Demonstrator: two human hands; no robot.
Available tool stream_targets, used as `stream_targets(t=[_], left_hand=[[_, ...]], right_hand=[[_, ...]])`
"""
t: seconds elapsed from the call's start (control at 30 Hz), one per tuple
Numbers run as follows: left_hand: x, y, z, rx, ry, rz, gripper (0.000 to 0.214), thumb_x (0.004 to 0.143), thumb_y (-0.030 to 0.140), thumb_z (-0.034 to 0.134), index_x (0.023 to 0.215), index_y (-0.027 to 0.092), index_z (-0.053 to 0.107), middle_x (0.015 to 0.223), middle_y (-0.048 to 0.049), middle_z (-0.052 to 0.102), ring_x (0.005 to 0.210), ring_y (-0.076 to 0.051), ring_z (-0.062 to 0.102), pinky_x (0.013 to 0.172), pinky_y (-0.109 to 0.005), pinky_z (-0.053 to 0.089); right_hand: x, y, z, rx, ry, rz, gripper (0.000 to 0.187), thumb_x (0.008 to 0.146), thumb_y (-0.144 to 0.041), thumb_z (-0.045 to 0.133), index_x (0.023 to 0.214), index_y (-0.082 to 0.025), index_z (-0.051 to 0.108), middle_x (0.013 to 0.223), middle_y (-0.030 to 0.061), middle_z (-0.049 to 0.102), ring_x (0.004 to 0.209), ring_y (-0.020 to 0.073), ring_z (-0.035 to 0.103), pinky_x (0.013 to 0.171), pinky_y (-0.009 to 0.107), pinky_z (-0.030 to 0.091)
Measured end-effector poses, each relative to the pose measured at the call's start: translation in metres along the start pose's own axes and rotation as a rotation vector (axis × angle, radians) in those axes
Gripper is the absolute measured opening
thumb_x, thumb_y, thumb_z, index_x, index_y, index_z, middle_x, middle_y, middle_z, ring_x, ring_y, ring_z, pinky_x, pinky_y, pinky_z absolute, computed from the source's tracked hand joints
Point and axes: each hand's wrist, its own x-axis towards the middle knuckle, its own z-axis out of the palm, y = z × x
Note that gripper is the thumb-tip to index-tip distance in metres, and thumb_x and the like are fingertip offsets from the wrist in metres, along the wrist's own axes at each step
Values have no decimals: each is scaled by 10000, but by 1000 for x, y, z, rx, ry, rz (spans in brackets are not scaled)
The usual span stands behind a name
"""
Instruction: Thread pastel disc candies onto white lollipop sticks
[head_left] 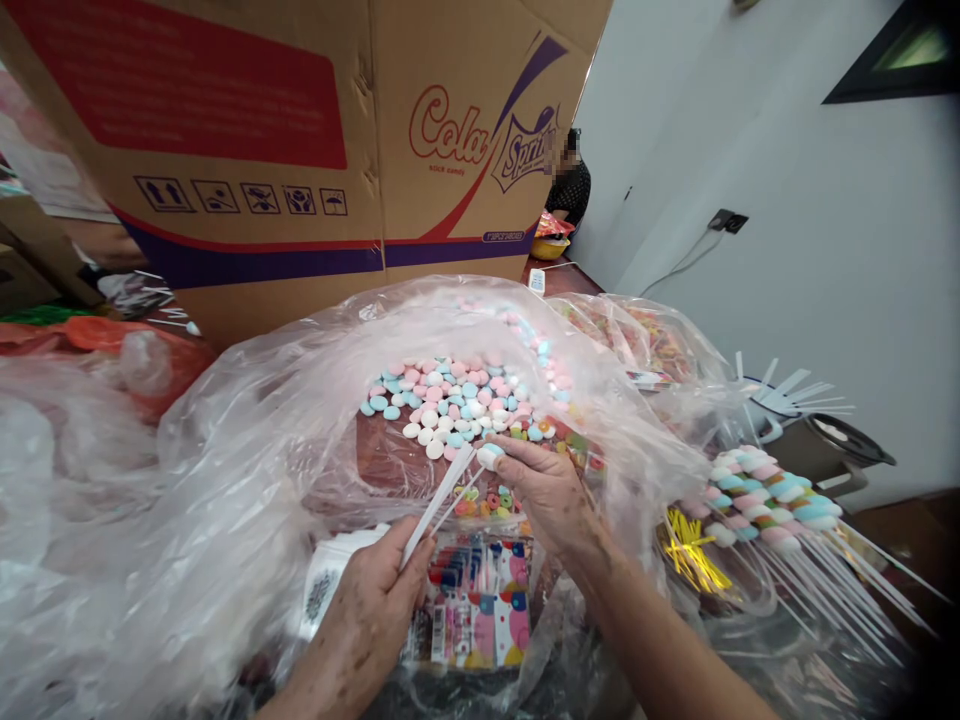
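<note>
My left hand (371,610) is closed around a few thin white sticks (442,498) that point up and to the right. My right hand (544,490) pinches a white candy (489,456) at the tips of those sticks. Just beyond lies a heap of pink, blue and white candies (457,395) inside a big clear plastic bag (247,470). Colourful candy packets (480,605) lie under my hands.
A large "Cola" cardboard box (315,150) stands behind the bag. At the right lie finished candy skewers (772,500), gold twist ties (690,555) and loose white sticks (795,390). A second bag of sweets (645,335) sits behind. A person (568,185) sits far back.
</note>
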Motion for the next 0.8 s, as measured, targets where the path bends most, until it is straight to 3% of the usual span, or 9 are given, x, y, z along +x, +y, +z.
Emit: stream_targets(t=[0.2, 0.37, 0.47, 0.6, 0.63, 0.7, 0.77, 0.8], left_hand=[[-7, 4, 4, -54, 70, -27, 300, 866, 462, 525, 749, 214, 648, 479, 61, 445, 479, -155, 428, 504, -241, 297], [-10, 1, 5, -68, 63, -57, 333, 836, 507, 558, 721, 209, 650, 462, 57, 446, 454, -150, 410, 480, -243, 284], [-9, -3, 8, -88, 103, -33, 336, 858, 492, 546, 862, 193, 699, 470, 63, 439, 464, -148, 405, 488, -240, 289], [-5, -7, 11, -141, 40, -18, 395, 882, 463, 537, 1106, 181, 699, 494, 66, 453, 478, -147, 412, 481, -235, 315], [-3, -7, 12, -159, 33, -22, 405, 881, 464, 542, 1126, 180, 694, 495, 68, 452, 477, -145, 409, 476, -232, 317], [-1, -6, 12, -208, 67, -31, 384, 868, 468, 565, 1082, 179, 699, 481, 77, 431, 467, -137, 393, 469, -225, 313], [0, -4, 12, -263, 117, -31, 335, 848, 458, 592, 996, 177, 700, 464, 84, 412, 459, -130, 385, 470, -219, 313], [0, -3, 12, -280, 138, -31, 313, 842, 447, 600, 965, 175, 695, 458, 86, 410, 457, -127, 384, 471, -216, 312]], right_hand=[[-12, 6, -1, -266, -24, -194, 249, 722, -306, 785, 971, -307, 801, 1033, -2, 775, 975, 243, 708, 951, 416, 546], [-23, 21, 4, -281, -44, -216, 275, 785, -314, 718, 1053, -321, 777, 1082, -18, 762, 976, 239, 715, 911, 395, 574], [-32, 26, 11, -329, -96, -228, 279, 821, -314, 683, 1087, -327, 765, 1102, -23, 757, 1000, 233, 713, 931, 386, 558], [-35, 16, 12, -449, -288, -233, 298, 874, -326, 631, 1151, -318, 740, 1065, -17, 765, 997, 214, 705, 913, 354, 543], [-32, 11, 8, -465, -280, -226, 331, 893, -343, 608, 1206, -308, 710, 1060, -11, 762, 976, 206, 703, 887, 345, 546], [-19, 1, -5, -554, -140, -249, 376, 931, -356, 549, 1284, -276, 650, 1044, 8, 752, 913, 189, 693, 830, 329, 543], [0, -9, -19, -841, 36, -329, 307, 940, -305, 510, 1181, -232, 686, 1002, 30, 742, 873, 185, 664, 811, 315, 509], [9, -11, -26, -1063, 52, -342, 261, 934, -261, 500, 1085, -217, 708, 981, 40, 732, 868, 187, 646, 809, 309, 486]])
